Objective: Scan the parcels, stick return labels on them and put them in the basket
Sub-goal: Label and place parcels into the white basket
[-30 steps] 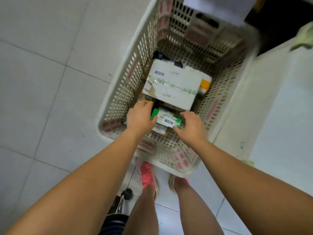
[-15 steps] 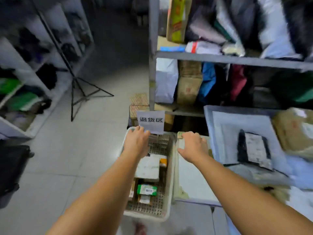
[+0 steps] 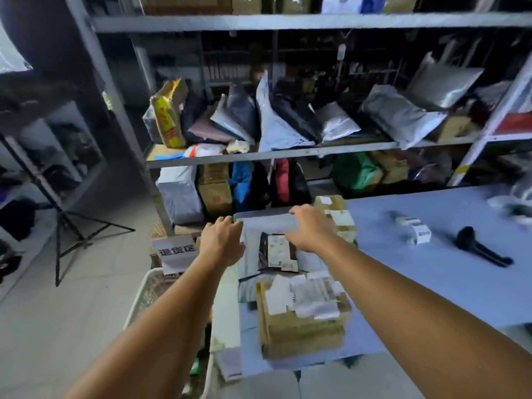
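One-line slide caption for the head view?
Left hand and right hand reach to a grey mailer on the blue table; black scanner lies further right, white basket below left.

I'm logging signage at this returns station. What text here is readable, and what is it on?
"退货区": white paper sign at the basket's far end.
Labels on the grey mailer bag and cardboard box: too blurred to read.
Red print on the shelved yellow box: unreadable.

The left hand (image 3: 221,240) and right hand (image 3: 309,226) are out of the basket (image 3: 135,303). They now reach a grey parcel (image 3: 267,224) on the bench (image 3: 431,283).
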The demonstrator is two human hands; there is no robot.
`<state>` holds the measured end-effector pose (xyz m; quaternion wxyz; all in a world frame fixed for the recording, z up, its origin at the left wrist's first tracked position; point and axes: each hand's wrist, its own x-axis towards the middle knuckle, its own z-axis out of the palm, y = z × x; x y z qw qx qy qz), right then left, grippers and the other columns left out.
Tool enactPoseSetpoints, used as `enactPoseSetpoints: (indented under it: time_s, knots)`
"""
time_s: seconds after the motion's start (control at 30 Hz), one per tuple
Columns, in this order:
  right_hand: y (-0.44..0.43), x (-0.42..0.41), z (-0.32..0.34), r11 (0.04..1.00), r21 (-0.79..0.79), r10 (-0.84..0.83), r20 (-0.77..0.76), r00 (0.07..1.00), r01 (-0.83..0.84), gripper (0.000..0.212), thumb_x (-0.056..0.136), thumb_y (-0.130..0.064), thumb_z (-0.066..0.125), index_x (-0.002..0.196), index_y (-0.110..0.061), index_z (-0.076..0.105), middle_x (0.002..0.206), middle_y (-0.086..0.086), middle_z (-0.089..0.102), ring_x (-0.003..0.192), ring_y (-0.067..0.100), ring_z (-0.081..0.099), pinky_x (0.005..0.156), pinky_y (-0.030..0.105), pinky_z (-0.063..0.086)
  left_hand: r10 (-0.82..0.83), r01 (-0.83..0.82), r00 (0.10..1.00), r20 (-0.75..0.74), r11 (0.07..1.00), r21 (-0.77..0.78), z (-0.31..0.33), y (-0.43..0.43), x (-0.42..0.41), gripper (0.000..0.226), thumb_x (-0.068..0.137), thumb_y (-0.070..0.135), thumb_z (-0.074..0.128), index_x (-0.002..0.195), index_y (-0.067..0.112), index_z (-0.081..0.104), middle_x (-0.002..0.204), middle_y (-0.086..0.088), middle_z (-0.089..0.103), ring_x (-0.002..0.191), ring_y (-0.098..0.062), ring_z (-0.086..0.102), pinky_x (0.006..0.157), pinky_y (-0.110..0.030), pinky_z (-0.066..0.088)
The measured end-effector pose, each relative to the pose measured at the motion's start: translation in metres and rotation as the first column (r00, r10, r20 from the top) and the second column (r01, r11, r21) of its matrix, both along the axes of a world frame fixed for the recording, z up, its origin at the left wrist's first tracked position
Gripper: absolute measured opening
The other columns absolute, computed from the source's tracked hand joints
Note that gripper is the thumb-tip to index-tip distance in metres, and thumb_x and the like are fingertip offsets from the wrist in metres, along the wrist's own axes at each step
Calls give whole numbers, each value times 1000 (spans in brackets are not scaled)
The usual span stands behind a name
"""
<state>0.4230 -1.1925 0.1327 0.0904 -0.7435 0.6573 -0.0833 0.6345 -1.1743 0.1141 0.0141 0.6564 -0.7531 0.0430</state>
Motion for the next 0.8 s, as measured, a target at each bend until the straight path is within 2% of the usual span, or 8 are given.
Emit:
enactPoseSetpoints:
  time_s: [0.07,0.17,0.27,0.4,0.53,0.67,0.73,0.8]
  knots:
    - [9,-50,6,1000,21,-8,15,1000,8,56,85,-38,68,136,-26,50,129,3,56,111,29,56,81,38,47,-3,3,1000,3,1000,28,7,5,-50,44,90,41,58,129,21,54,126,-5,56,121,-26,50,91,-41,44]
    - [13,-112,13,998,1,-64,19,998,64,38,80,-37,68,115,-27,57,115,3,61,95,27,54,70,35,37,-11,12,1000,-5,999,47,19,5,-114,48,91,43,56,133,20,52,132,-5,54,126,-26,49,95,-42,44]
    - [3,-159,13,997,31,-75,-4,997,75,50,82,-43,69,128,-28,54,126,4,57,117,29,51,80,37,39,-8,9,1000,-13,998,65,20,-7,-164,46,91,41,56,132,21,52,131,-4,54,126,-26,48,95,-42,44]
    - [-33,-205,2,997,60,-60,28,998,58,53,83,-46,72,129,-27,55,130,5,56,121,29,50,91,42,45,30,-24,999,-44,992,126,-1,-41,-211,44,90,39,58,129,19,52,130,-5,53,126,-26,48,97,-43,43]
    - [-82,-234,-22,994,93,-66,81,995,58,58,83,-44,73,135,-26,53,138,4,53,128,29,47,100,45,45,81,-52,977,-199,988,145,-38,-81,-242,40,90,36,58,126,19,51,120,-7,59,114,-29,54,89,-42,45]
    - [-134,-247,-54,987,155,-70,193,979,40,59,80,-39,78,133,-25,56,136,2,57,125,25,52,98,40,47,247,-168,893,-376,958,231,-77,-109,-268,45,82,46,67,116,22,51,110,-2,59,98,-25,59,68,-34,41]
    - [-163,-252,-69,982,188,-69,239,969,23,59,79,-37,78,132,-24,57,135,1,58,123,23,53,96,37,45,348,-237,837,-422,926,293,-92,-121,-281,53,77,51,71,115,21,49,109,0,58,94,-20,57,68,-32,44]
    - [-192,-253,-84,971,238,-58,263,963,-7,62,80,-38,78,136,-22,54,137,2,57,125,24,53,100,38,46,456,-318,769,-448,881,351,-104,-131,-294,63,72,56,73,117,21,47,111,-1,58,101,-21,58,76,-34,49]
